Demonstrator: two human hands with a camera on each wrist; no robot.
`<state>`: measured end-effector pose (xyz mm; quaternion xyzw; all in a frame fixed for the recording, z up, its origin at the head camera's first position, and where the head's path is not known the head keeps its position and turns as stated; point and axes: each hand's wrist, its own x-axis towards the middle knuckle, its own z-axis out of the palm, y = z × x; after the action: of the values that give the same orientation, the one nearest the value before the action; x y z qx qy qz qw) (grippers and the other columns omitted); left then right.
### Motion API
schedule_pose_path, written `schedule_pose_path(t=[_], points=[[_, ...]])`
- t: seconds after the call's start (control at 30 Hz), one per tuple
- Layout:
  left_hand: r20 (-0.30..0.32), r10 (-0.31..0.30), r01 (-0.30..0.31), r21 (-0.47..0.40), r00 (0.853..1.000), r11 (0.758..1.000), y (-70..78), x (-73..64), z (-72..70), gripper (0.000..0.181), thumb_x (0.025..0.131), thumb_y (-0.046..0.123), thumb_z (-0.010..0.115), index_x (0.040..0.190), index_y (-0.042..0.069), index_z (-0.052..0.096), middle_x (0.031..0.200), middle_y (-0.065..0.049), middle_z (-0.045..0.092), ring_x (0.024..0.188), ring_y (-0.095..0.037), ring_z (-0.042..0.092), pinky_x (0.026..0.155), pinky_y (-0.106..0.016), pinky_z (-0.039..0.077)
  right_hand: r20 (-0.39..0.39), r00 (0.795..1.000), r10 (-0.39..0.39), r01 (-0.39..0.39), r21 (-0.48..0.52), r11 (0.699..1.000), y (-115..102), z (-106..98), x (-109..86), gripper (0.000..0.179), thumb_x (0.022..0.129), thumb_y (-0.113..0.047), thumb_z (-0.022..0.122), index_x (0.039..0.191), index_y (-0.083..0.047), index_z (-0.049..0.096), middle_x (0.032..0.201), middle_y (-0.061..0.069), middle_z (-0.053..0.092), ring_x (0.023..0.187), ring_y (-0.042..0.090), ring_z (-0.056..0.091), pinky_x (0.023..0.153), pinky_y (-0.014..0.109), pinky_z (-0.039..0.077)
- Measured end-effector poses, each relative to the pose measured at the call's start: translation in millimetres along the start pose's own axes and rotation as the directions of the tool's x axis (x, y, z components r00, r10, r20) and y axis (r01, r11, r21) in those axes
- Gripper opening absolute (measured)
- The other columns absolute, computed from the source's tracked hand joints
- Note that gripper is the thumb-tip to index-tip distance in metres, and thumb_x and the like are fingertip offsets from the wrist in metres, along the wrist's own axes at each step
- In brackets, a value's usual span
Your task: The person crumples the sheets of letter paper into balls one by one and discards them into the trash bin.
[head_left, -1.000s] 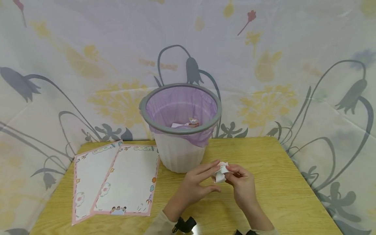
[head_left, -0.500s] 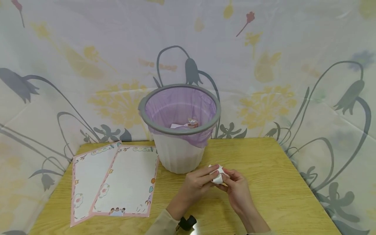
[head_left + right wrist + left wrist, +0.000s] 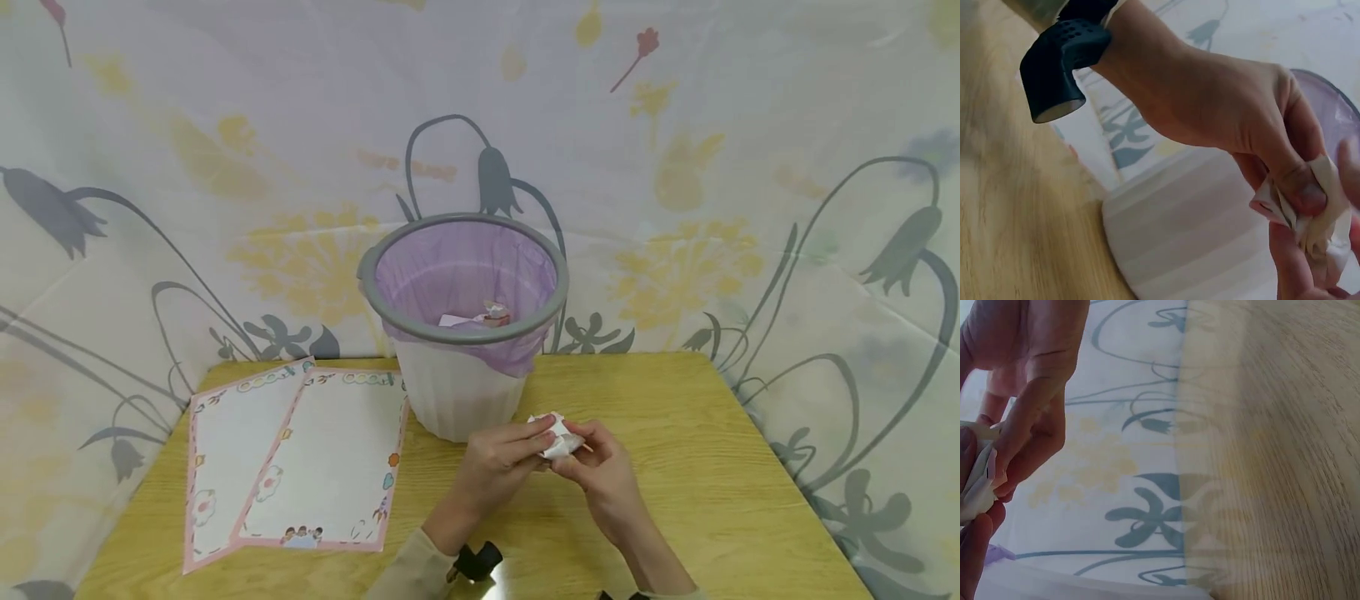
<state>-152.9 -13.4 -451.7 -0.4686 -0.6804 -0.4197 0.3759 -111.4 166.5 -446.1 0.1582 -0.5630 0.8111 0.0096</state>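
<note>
A crumpled piece of white paper with a pink edge [image 3: 561, 447] is gripped between both hands above the table, in front of the bin. My left hand [image 3: 495, 462] comes from the left, its fingers laid over the paper's top. From the other side, my right hand [image 3: 606, 479] pinches it between thumb and fingers. In the right wrist view the left thumb presses into the folds of the wadded paper [image 3: 1324, 234]. Only part of the paper [image 3: 977, 484] shows at the edge of the left wrist view.
Behind the hands stands a white bin [image 3: 457, 400] with a grey rim and a purple liner [image 3: 427, 283]; some paper scraps [image 3: 495, 313] lie inside. Two overlapping pink-bordered sheets [image 3: 322, 467] lie left of it on the wooden table [image 3: 712, 492]. A flower-print curtain [image 3: 300, 125] hangs behind.
The paper has been squeezed into a rounder wad. My left fingers have closed over it, and both hands have come closer together and shifted slightly left.
</note>
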Motion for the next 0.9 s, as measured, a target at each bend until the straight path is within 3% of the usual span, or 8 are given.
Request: schedule_pose_path(t=[0.2, 0.37, 0.47, 0.67, 0.9], points=[[0.072, 0.046, -0.046, -0.006, 0.996, 0.999, -1.9, 0.5, -1.2, 0.041, 0.071, 0.009, 0.087, 0.109, -0.002, 0.075, 0.12, -0.013, 0.069, 0.106, -0.018, 0.068, 0.091, -0.022, 0.051, -0.047, 0.999, 0.023, -0.024, -0.017, 1.0, -3, -2, 2.4, 0.029, 0.09, 0.013, 0.063, 0.096, -0.014, 0.071, 0.104, 0.002, 0.069, 0.09, 0.013, 0.069, 0.075, 0.028, 0.058], [0.223, 0.06, -0.063, 0.006, 0.973, 0.998, -3.5, 0.0, -8.7, 0.063, 0.07, 0.024, 0.087, 0.126, 0.003, 0.068, 0.138, -0.01, 0.059, 0.127, -0.021, 0.055, 0.102, -0.026, 0.045, -0.02, 0.999, 0.046, -0.045, 0.041, 0.998, -7, -9, 3.9, 0.025, 0.093, 0.007, 0.063, 0.091, -0.015, 0.073, 0.096, 0.0, 0.073, 0.087, 0.011, 0.07, 0.075, 0.027, 0.058], [0.26, 0.074, -0.086, 0.037, 0.963, 0.996, -4.1, 1.7, -11.8, 0.061, 0.071, 0.029, 0.085, 0.126, 0.007, 0.07, 0.14, -0.007, 0.059, 0.132, -0.025, 0.049, 0.106, -0.028, 0.042, 0.028, 0.996, 0.09, -0.093, 0.106, 0.99, -8, -12, 4.3, 0.023, 0.095, 0.005, 0.062, 0.09, -0.015, 0.072, 0.096, -0.001, 0.073, 0.087, 0.01, 0.07, 0.076, 0.026, 0.058], [0.189, 0.166, -0.164, -0.025, 0.968, 0.986, -3.3, 8.7, -8.5, 0.047, 0.073, 0.02, 0.085, 0.115, 0.002, 0.073, 0.127, -0.014, 0.065, 0.123, -0.025, 0.059, 0.103, -0.028, 0.045, 0.098, 0.988, 0.123, -0.143, 0.231, 0.962, -5, -11, 3.7, 0.025, 0.098, 0.003, 0.056, 0.087, -0.015, 0.07, 0.095, -0.002, 0.073, 0.086, 0.009, 0.068, 0.073, 0.024, 0.056], [0.032, 0.157, -0.153, -0.103, 0.987, 0.983, -5.5, 8.5, 0.4, 0.038, 0.066, 0.004, 0.087, 0.102, -0.003, 0.076, 0.113, -0.017, 0.07, 0.107, -0.029, 0.067, 0.095, -0.032, 0.052, 0.041, 0.989, 0.145, -0.151, 0.23, 0.961, -2, -7, 4.5, 0.027, 0.097, 0.005, 0.057, 0.083, -0.015, 0.068, 0.095, -0.001, 0.073, 0.084, 0.009, 0.069, 0.073, 0.023, 0.057]])
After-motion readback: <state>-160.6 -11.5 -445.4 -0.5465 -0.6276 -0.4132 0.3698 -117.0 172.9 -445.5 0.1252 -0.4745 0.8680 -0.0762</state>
